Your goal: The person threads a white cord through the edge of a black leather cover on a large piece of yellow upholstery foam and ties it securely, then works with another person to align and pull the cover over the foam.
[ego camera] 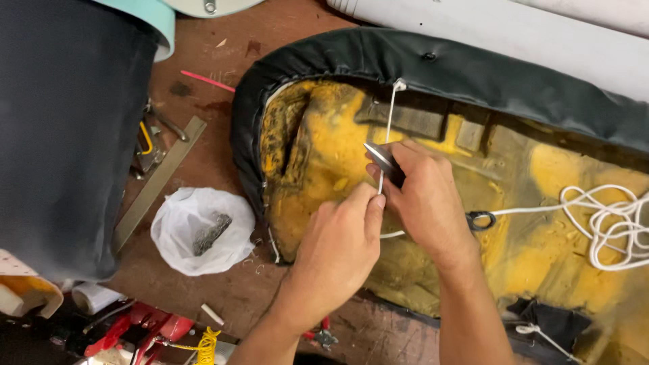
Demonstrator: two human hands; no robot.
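Head view: one upturned seat cushion (324, 135), yellow foam rimmed by dark cover, lies on the brown bench. Over its middle, two hands meet. The left hand (338, 250) pinches one taut white cord (390, 115) between thumb and forefinger; the right hand (422, 196) grips one pair of scissors (380, 159). Left of the cushion sits one white plastic bag (199, 230).

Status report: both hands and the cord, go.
Left hand pinches white cord taut. Right hand holds scissors, blades at cord. Cord runs up to dark cover edge of yellow foam seat. Nothing in the way.
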